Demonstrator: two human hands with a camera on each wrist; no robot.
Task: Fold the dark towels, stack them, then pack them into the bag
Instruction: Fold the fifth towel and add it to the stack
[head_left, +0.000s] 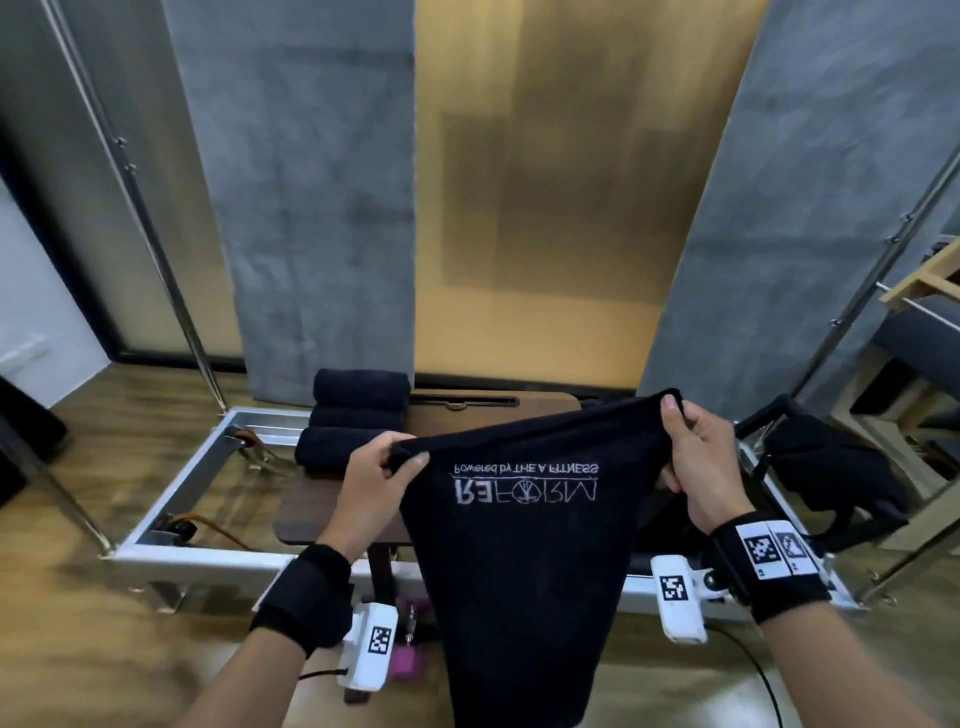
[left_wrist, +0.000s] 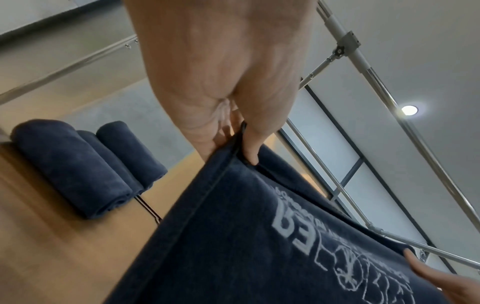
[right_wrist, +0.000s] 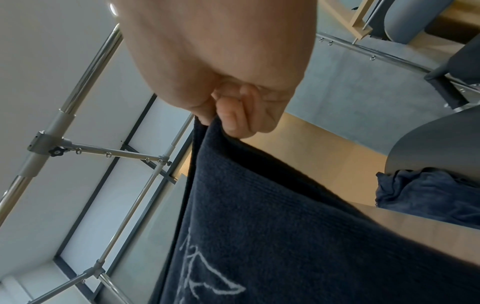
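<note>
A dark navy towel (head_left: 524, 561) with white mirrored lettering hangs in the air in front of me, over the wooden table (head_left: 332, 514). My left hand (head_left: 387, 470) pinches its upper left corner (left_wrist: 239, 148). My right hand (head_left: 680, 441) pinches the upper right corner (right_wrist: 207, 125), held a little higher. The towel (left_wrist: 233, 246) sags between the two hands. Three rolled dark towels (head_left: 356, 415) lie side by side at the table's far left, also seen as rolled towels (left_wrist: 85, 164) in the left wrist view. A black bag (head_left: 831, 467) sits to the right.
A crumpled dark cloth (right_wrist: 428, 195) lies at the right end of the table. A metal frame (head_left: 171, 499) surrounds the table, with slanted steel poles (head_left: 156, 249) on both sides. Grey and tan wall panels stand behind. A pink object (head_left: 410, 660) lies on the floor below.
</note>
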